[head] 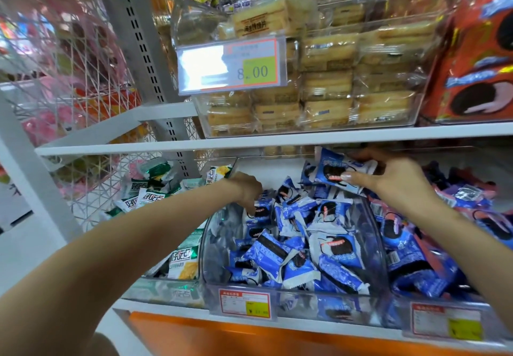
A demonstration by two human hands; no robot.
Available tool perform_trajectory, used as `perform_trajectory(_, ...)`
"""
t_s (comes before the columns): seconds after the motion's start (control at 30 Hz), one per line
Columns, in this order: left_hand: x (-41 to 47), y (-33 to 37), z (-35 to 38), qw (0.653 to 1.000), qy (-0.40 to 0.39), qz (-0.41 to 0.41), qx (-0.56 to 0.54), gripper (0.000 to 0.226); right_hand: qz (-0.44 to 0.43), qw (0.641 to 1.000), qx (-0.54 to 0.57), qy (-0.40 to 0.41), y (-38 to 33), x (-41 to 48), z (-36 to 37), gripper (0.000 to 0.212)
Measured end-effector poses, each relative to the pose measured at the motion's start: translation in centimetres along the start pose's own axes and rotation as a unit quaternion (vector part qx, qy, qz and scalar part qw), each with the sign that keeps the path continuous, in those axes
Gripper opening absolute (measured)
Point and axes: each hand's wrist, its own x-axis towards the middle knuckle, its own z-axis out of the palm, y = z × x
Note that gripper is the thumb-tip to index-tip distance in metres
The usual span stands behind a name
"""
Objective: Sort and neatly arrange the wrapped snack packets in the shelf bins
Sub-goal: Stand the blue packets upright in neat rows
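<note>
A clear plastic bin [294,297] on the lower shelf holds a loose heap of several blue-and-white snack packets [319,242]. My left hand [245,189] reaches down into the bin's back left corner, fingers curled among the packets; what it holds is hidden. My right hand [394,178] is raised at the back of the bin just under the upper shelf and grips a blue-and-white packet [337,168] between thumb and fingers.
A bin of green-and-white packets [180,264] stands to the left, a bin of darker blue packets [410,261] to the right. The white shelf board [249,140] above carries a clear box of cake packs [327,89] with a price tag [231,65]. Wire mesh side panel [91,122] on the left.
</note>
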Motion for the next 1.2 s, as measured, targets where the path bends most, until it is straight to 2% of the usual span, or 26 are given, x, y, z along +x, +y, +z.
perform_trajectory(0.13,0.1,1.1,0.5,1.000,-0.006,-0.001,0.011,0.045,0.003,1.000,-0.012,-0.002,0.1,0.0,-0.1,0.035)
perform_trajectory(0.23,0.3,1.4,0.9,1.000,-0.013,0.003,0.013,0.035,0.000,1.000,-0.017,-0.003,0.2,0.0,0.0,0.033)
perform_trajectory(0.57,0.2,0.8,1.2,0.994,0.025,0.028,-0.103,0.054,-0.003,1.000,-0.010,0.000,0.2,0.2,0.1,0.035)
perform_trajectory(0.67,0.6,1.6,1.8,0.995,0.032,0.036,-0.086,0.060,-0.006,1.000,-0.012,0.001,0.1,0.1,0.3,0.035)
perform_trajectory(0.77,0.3,1.8,1.0,0.996,0.016,0.040,-0.073,0.054,-0.011,1.000,-0.011,0.006,0.1,0.1,0.3,0.035)
perform_trajectory(0.9,-1.1,-0.3,-1.5,0.984,0.065,-0.005,-0.163,0.030,-0.005,1.000,-0.001,0.014,0.2,0.2,0.0,0.033)
perform_trajectory(1.07,-1.1,-1.9,-2.4,0.948,0.142,-0.079,-0.275,0.034,0.012,1.000,-0.004,0.013,0.2,0.3,0.1,0.034)
perform_trajectory(1.13,-0.6,-1.3,-1.9,0.950,0.149,-0.090,-0.261,0.039,0.011,1.000,-0.004,0.009,0.1,0.2,0.2,0.036)
perform_trajectory(1.2,-0.1,-0.6,-1.5,0.968,0.157,-0.105,-0.166,0.038,0.007,1.000,-0.004,0.006,0.0,0.0,0.2,0.036)
